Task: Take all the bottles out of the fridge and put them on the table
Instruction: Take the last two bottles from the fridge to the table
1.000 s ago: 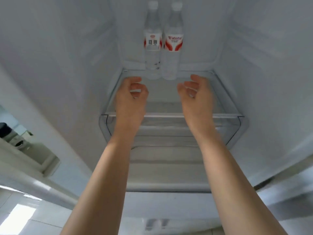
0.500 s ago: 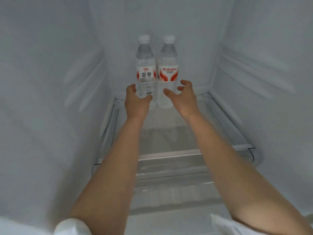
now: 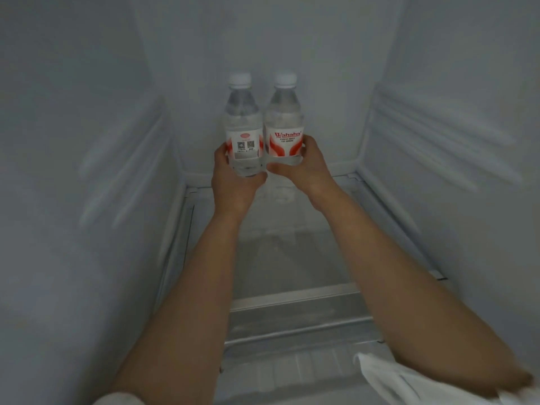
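Two clear water bottles with white caps and red-and-white labels stand side by side at the back of a glass fridge shelf [image 3: 295,258]. My left hand [image 3: 233,179] grips the lower body of the left bottle [image 3: 243,118], fingers and thumb curled round it. My right hand [image 3: 304,168] grips the right bottle [image 3: 284,118] just below its label. The bottles' bases are hidden behind my hands, so I cannot tell if they still touch the shelf.
White fridge walls close in on both sides, the left wall [image 3: 87,171] and the ribbed right wall [image 3: 453,141]. A transparent drawer front [image 3: 298,320] lies below the shelf's front edge. White sleeves show at the bottom corners.
Both hands have reached further into the fridge and closed round the two bottles, which they were only approaching before. The view has moved deeper into the fridge.
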A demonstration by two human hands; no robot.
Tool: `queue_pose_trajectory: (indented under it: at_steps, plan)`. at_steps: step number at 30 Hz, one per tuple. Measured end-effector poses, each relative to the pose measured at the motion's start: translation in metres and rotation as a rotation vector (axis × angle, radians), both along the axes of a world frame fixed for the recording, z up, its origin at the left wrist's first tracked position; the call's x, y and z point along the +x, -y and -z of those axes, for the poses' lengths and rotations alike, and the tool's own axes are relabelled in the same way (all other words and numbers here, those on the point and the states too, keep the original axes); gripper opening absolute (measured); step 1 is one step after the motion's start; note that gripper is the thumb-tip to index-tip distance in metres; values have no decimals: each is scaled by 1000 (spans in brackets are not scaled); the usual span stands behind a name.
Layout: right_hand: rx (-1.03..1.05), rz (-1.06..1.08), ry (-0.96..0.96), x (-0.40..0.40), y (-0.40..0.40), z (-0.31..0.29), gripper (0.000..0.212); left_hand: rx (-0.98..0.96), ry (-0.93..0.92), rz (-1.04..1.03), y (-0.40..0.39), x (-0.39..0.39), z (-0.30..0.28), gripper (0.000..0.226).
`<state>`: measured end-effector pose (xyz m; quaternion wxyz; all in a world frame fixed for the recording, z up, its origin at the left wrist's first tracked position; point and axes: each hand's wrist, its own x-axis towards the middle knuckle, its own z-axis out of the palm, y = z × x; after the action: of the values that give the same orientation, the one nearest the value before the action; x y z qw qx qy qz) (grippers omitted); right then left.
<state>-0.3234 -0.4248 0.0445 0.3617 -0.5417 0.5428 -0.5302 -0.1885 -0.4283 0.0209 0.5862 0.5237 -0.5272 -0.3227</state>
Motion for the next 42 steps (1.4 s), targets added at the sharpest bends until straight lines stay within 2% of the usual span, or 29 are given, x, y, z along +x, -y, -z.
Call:
queue_pose_trajectory:
  at_steps: [10,18,27,36,42]
  plan:
    - [-83,93,-17,0,-13,1,80,-22,54,-191,-12,-2,-1,84]
    - [-129,149,26,-10,-66,9,78,-113,97,-253,-59,-2,5,84]
    - [-138,127,59,-25,-155,3,77,-112,127,-232,-150,-10,0,90]
    - [-166,163,114,-34,-241,-6,70,-106,111,-160,-226,-13,-7,85]
    - [-201,226,54,-27,-305,-6,73,-82,108,-90,-277,-3,-4,79]
